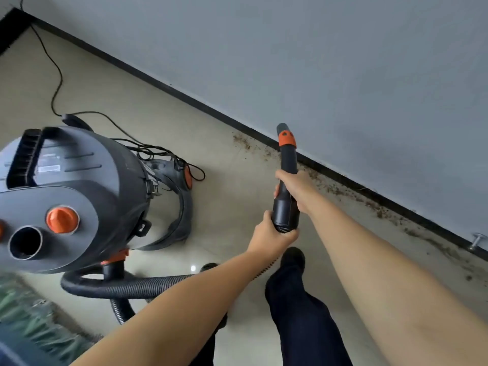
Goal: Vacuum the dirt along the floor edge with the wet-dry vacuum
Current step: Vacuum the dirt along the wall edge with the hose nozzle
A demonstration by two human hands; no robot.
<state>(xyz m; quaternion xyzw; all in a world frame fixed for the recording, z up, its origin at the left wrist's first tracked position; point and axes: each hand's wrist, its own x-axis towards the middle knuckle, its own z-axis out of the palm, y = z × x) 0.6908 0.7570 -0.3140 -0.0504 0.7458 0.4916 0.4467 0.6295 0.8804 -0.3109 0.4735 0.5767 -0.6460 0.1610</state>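
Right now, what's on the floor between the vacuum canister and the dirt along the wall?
In the head view, only bare tile floor lies between the vacuum canister and the dirt.

**Grey, black and orange against a pale floor**

The wet-dry vacuum [71, 196] is grey with orange caps; its ribbed hose [126, 286] is black. The nozzle [286, 178] is black with an orange collar. Brown dirt [340, 190] speckles the beige floor [224, 196] beside a black skirting [184, 97] and blue-grey wall [317, 62]
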